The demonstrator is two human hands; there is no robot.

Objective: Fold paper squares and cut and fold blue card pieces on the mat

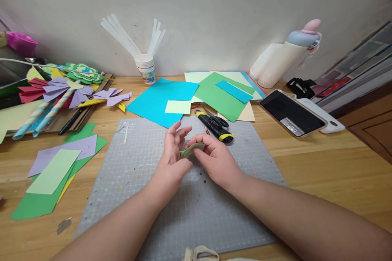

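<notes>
Between finger and thumb my right hand pinches a small folded piece of pale green paper. My left hand is beside it, palm turned inward, with its fingers apart and loosely curled. One end of the paper reaches my left palm; I cannot tell whether it touches. Both hands are over a grey cutting mat. Just beyond them lie a black and yellow utility knife and black-handled scissors.
Blue paper and green paper lie behind the mat. Paper cups hold white strips. Folded paper flowers and paper scraps are on the left. A phone and a bottle are on the right.
</notes>
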